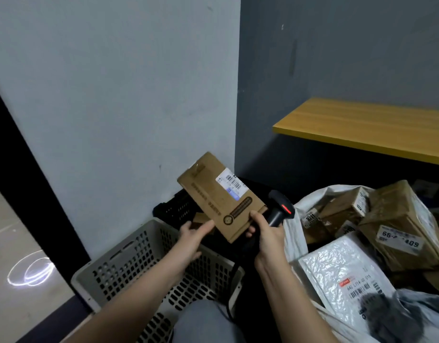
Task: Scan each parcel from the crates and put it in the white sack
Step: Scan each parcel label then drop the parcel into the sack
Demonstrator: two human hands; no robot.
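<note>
Left hand: the left hand (192, 237) reaches forward over the grey crate (129, 268), fingers straight and loosely spread, their tips under the lower left edge of the cardboard parcel (221, 196).
Right hand: the right hand (265, 233) is wrapped round the grip of the scanner (279, 210), while its thumb pinches the parcel's lower right corner.
Parcel: a flat brown cardboard mailer, held tilted in the air above the crates, printed face toward the camera.
Parcel label: a white sticker with barcodes near the top right; the dark print along the card is too small to read.
Scanner: black plastic, pistol-shaped, with a red light showing on its head.
Crates: the grey one has perforated plastic walls; a black crate (174, 209) with mesh walls stands behind it against the wall.
White sack: the white sack (295, 233) lies open to the right, holding brown boxes and a white bubble mailer (337, 271).
Readable writing: "1011" on one box label, "66" and "409" on another.
</note>
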